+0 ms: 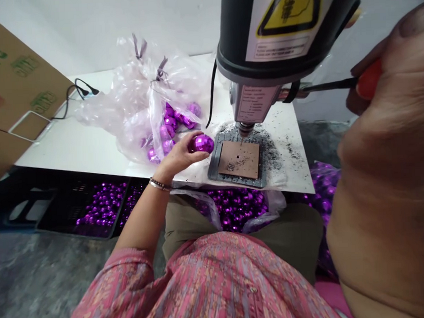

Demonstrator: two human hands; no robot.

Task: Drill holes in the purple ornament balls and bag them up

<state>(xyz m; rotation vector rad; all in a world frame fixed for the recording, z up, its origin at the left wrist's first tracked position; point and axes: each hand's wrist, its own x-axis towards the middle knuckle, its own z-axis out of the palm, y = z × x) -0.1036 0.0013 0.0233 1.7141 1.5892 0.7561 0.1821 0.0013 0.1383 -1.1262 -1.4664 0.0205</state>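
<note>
A shiny purple faceted ball (203, 144) is pinched between the thumb and fingers of my left hand (188, 152), just left of the drill press base (214, 166). On that base lies a brown board (229, 151) with a small dark hole, under the drill chuck (245, 128). My right hand (398, 80), large and close to the camera, is wrapped round the red knob (369, 79) of the drill press lever (330, 84). The drill press (257, 68) stands upright at the table's right part.
Clear plastic bags (125, 111) with purple balls (170, 121) lie on the white table (88, 145). Dark shavings (273, 149) surround the base. More purple pieces (238, 207) fill an open bag at my lap and a black crate (103, 206). A cardboard box (15, 92) stands left.
</note>
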